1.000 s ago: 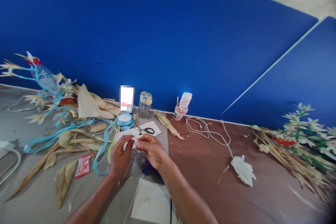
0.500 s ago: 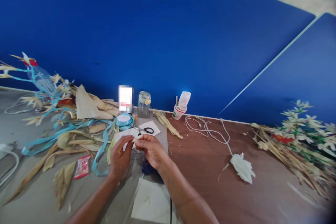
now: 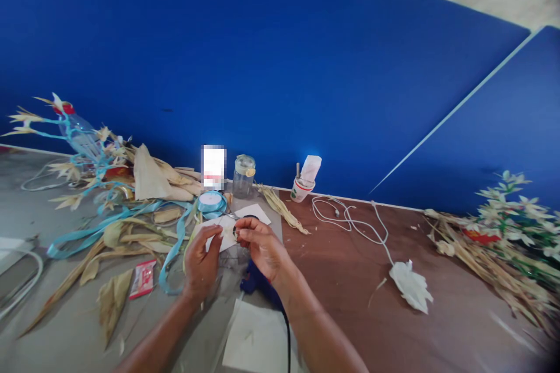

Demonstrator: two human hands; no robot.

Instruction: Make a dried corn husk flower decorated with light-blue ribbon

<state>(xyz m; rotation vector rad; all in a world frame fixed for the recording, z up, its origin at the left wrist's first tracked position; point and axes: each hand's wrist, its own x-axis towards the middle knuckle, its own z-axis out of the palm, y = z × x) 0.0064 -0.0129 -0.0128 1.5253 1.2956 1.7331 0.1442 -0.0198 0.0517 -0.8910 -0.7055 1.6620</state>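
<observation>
My left hand [image 3: 203, 259] is raised above the desk, thumb and fingertips pinched together. Facing it, my right hand [image 3: 265, 249] is also pinched, a short gap away. Anything small in either pinch is too tiny to make out. Behind the fingers lie white paper [image 3: 257, 213] and black-handled scissors [image 3: 247, 218], partly covered by my right hand. Under my right wrist sits a blue glue gun [image 3: 250, 281] with a black cord. A roll of light blue ribbon [image 3: 212, 200] stands just beyond my left hand.
Dried corn husks [image 3: 109, 247], a red-and-white packet [image 3: 143, 278] and a plastic bottle [image 3: 83, 134] are at left. A glass jar [image 3: 244, 178], a paper cup [image 3: 301, 190] and a white cable [image 3: 345, 213] line the blue partition [image 3: 280, 70]. White flowers [image 3: 516, 210] stand at right.
My hands have moved slightly apart, the right one shifting right, so a gap shows between the fingertips. More of the glue gun is visible. The whole view has shifted a little.
</observation>
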